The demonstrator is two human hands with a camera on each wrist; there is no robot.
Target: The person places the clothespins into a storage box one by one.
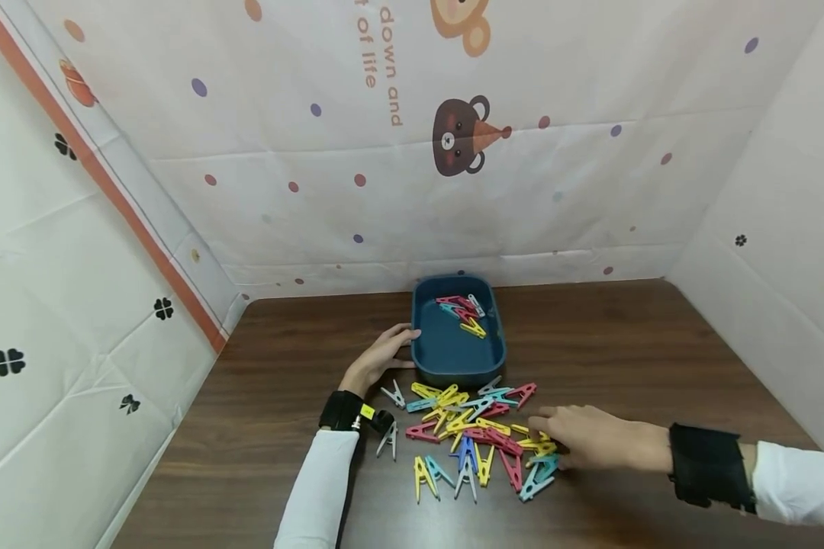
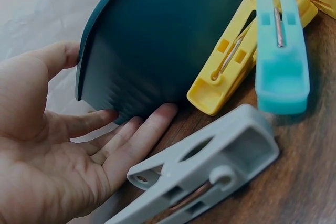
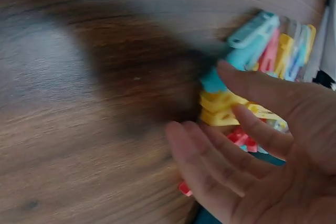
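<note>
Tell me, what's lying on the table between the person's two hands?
In the head view, a heap of coloured clothespins lies between the left hand, which rests against the blue tray, and the right hand, with a grey peg nearest the left.

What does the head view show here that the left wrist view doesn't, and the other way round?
Only the head view shows the right hand reaching into the pile of coloured clothespins, the few clothespins inside the blue tray, and the dotted backdrop. Only the left wrist view shows close detail: the fingers straight against the tray's outer wall, and the metal spring of a teal clothespin. Both show the left hand at the tray, a grey clothespin beside it, and the wooden table.
</note>
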